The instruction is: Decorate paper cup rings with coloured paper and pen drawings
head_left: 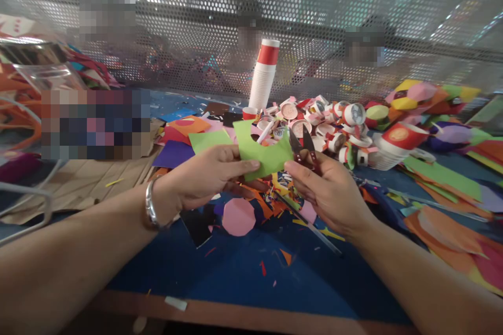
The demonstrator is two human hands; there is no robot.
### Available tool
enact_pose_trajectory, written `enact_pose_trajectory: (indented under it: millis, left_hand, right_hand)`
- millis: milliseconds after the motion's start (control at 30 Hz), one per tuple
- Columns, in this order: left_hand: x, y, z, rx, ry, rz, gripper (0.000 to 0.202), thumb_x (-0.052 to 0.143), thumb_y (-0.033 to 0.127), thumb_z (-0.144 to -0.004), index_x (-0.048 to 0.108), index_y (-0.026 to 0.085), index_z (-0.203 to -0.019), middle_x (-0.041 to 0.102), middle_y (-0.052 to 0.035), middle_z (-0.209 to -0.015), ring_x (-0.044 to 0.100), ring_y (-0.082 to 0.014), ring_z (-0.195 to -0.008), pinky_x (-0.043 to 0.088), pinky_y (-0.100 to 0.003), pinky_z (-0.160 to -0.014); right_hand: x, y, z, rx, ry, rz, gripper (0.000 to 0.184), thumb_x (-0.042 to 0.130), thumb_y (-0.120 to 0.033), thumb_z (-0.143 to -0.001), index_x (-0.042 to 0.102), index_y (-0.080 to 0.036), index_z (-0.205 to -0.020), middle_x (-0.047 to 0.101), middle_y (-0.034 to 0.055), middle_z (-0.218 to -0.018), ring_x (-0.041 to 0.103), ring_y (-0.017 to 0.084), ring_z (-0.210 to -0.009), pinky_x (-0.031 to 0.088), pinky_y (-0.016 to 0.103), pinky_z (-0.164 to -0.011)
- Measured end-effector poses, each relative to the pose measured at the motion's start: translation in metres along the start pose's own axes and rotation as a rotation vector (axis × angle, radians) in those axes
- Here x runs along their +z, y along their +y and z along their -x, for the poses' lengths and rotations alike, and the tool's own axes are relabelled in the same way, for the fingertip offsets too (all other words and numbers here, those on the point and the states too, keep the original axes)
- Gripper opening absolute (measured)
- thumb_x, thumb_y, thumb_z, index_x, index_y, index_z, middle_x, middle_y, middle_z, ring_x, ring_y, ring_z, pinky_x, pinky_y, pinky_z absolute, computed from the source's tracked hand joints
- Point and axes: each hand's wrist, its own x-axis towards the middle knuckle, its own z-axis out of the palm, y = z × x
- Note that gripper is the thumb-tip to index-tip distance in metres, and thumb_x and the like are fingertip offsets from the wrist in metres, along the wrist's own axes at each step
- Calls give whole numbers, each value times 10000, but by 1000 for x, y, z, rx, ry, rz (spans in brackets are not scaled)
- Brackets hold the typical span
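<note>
My left hand [208, 175], with a silver bangle at its wrist, pinches a light green sheet of paper [265, 159] between thumb and fingers. A rounded notch is cut from the sheet's upper edge. Dark-bladed scissors [308, 143] sit in my right hand [330, 193], blades pointing up and apart; its thumb also touches the sheet's right edge. The scissors' handles are mostly hidden by the fingers. Below the sheet, a pink paper polygon [238, 217] lies on the blue table [220, 277], beside a black piece of paper [197, 227].
A tall stack of paper cups [262, 80] stands at the back. Cut cup pieces [314, 120] heap behind my right hand, near a tilted cup stack [401, 143]. Coloured sheets [448, 183] lie right; cardboard [78, 183] and a clear jar [51, 75] are left.
</note>
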Motion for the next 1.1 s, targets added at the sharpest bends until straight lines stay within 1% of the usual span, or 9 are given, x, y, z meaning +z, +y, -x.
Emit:
enact_pose_trajectory:
  millis: [100, 167, 267, 367, 500, 667, 800, 900, 1100]
  left_hand:
    - [-7, -1, -3, 123, 139, -177, 101, 591, 207, -979, 686, 173, -969, 776, -69, -985, 738, -136, -786, 565, -230, -644]
    - [-14, -2, -6, 180, 189, -348, 91, 610, 211, -959, 678, 175, -912, 756, -41, -893, 697, -117, -720, 531, -224, -617]
    - [-21, -3, -8, 172, 266, -536, 145, 602, 254, -956, 662, 181, -845, 667, 5, -708, 594, -98, -597, 469, -227, -559]
    - [-23, -7, -10, 149, 294, -592, 186, 614, 279, -949, 646, 184, -793, 597, 28, -608, 531, -94, -530, 406, -228, -500]
    - [-18, -11, -13, 161, 284, -543, 229, 621, 303, -956, 625, 179, -764, 603, 24, -622, 563, -97, -563, 436, -229, -534]
    - [-6, -12, -13, 144, 229, -397, 234, 586, 291, -991, 647, 157, -808, 629, 27, -671, 573, -67, -571, 459, -195, -562]
    - [0, -12, -11, 131, 115, -188, 200, 603, 223, -982, 701, 140, -828, 659, 21, -700, 562, -47, -566, 434, -171, -551]
    - [2, -15, -12, 136, 53, -130, 176, 614, 227, -981, 740, 143, -892, 703, 0, -760, 571, -53, -595, 431, -174, -559]
    - [-2, -19, -15, 172, 137, -62, 184, 635, 280, -978, 713, 149, -873, 708, -5, -801, 620, -83, -685, 470, -213, -663]
  right_hand:
    - [-4, 1, 0, -13, 12, 68, 266, 741, -420, -924, 591, -221, -831, 325, -80, -639, 236, 73, -506, 163, 263, -449]
    - [-7, 2, -1, -16, 14, 93, 304, 688, -495, -949, 628, -214, -850, 332, -68, -652, 229, 79, -518, 146, 276, -462]
    - [-10, 3, -1, -20, 29, 111, 429, 554, -597, -995, 673, -205, -867, 377, -38, -674, 267, 94, -542, 152, 294, -480]
    - [-14, 5, 0, -42, 38, 222, 444, 531, -615, -999, 682, -210, -896, 389, -29, -692, 292, 104, -569, 176, 299, -493]
    - [-16, 4, 2, -39, -28, 342, 423, 571, -613, -982, 644, -213, -869, 308, -55, -659, 262, 100, -565, 178, 292, -494]
    - [-13, -1, 2, 1, -153, 409, 422, 622, -606, -955, 619, -198, -846, 305, -77, -622, 240, 81, -536, 172, 283, -477]
    - [-10, -3, 4, 0, -192, 367, 459, 626, -627, -939, 590, -192, -794, 285, -91, -595, 219, 71, -506, 152, 277, -455]
    - [-7, -4, 5, 8, -199, 323, 471, 648, -636, -917, 587, -190, -780, 278, -96, -587, 208, 68, -498, 140, 273, -442]
    - [-10, -2, 5, 15, -155, 272, 446, 646, -615, -933, 587, -194, -797, 301, -91, -597, 205, 65, -503, 150, 260, -442]
